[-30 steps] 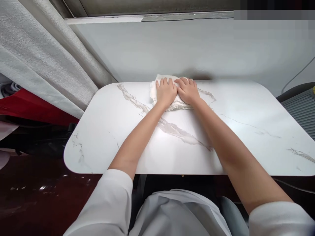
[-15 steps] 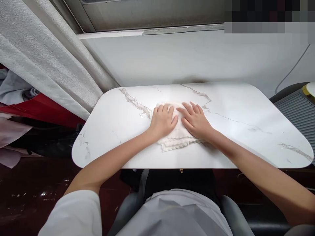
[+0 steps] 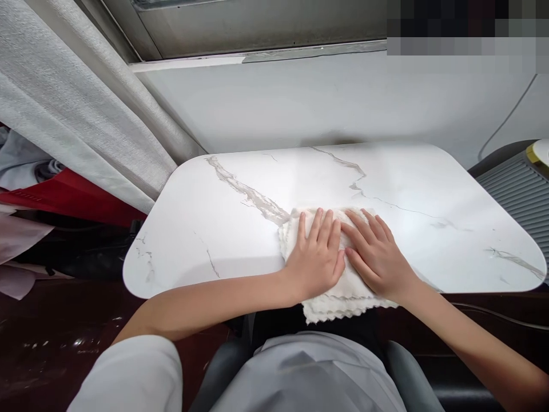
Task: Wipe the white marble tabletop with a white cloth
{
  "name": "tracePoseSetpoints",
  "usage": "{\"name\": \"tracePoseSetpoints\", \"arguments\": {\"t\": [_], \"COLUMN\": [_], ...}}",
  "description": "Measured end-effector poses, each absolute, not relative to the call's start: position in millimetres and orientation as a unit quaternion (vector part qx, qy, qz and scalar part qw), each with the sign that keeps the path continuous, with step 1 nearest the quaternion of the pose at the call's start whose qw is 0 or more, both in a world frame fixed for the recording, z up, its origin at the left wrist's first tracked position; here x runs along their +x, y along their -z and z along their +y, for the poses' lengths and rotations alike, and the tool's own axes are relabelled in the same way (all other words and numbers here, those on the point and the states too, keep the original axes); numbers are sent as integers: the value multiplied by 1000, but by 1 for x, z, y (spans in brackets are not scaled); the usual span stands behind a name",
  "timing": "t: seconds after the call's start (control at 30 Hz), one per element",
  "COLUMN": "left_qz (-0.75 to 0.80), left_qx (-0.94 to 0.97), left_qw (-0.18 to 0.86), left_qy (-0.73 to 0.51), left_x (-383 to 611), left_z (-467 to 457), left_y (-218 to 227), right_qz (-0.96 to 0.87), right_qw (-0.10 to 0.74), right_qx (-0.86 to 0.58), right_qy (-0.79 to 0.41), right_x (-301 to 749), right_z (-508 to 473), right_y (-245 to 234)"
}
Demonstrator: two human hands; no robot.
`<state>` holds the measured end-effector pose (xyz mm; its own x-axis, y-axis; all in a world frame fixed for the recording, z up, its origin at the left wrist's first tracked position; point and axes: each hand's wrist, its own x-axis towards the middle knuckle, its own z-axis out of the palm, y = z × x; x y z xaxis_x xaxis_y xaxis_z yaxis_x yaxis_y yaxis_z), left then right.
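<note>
A folded white cloth (image 3: 330, 303) with scalloped edges lies on the white marble-patterned table (image 3: 180, 229), and its near edge hangs past the table's front. My left hand (image 3: 315, 254) rests flat on the cloth's left half, fingers stretched forward and a little apart. On the right half lies my right hand (image 3: 380, 252), palm down with its fingers spread and angled to the left. The two hands nearly meet in the middle. Beneath the palms the cloth is hidden.
A pale curtain (image 3: 86, 97) hangs at the left, with a red item (image 3: 77, 194) and clothes below it. Behind the table stands a white wall (image 3: 274, 103). A grey ribbed appliance (image 3: 518, 194) and a cable (image 3: 510, 117) are at the right.
Both hands and the cloth have slid toward me and to the right, from the table's middle to its front edge. The hands stay flat on the cloth.
</note>
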<state>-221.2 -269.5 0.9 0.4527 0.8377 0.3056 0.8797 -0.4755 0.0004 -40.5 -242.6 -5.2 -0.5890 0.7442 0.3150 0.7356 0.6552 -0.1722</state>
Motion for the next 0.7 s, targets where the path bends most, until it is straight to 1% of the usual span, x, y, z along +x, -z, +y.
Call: {"name": "tracePoseSetpoints", "arguments": {"t": [0.23,0.37,0.53,0.7], "left_qz": [-467,-473,-506,-578], "left_qx": [-870,-868,-850,-797], "left_qw": [61,30,-10,0], "left_qy": [148,151,146,176], "left_x": [-182,-169,-169,-182], "left_z": [-264,-249,-217,-166], "left_y": [-2,-2,-5,-3], "right_qz": [-881,-870,-874,-877], "right_qw": [184,176,140,120], "right_qx": [-436,-460,-465,-466], "right_qy": [-19,-24,-14,-2], "right_x": [-1,10,7,-10], "right_z": [-251,-239,-201,-147], "right_y": [2,5,9,7]}}
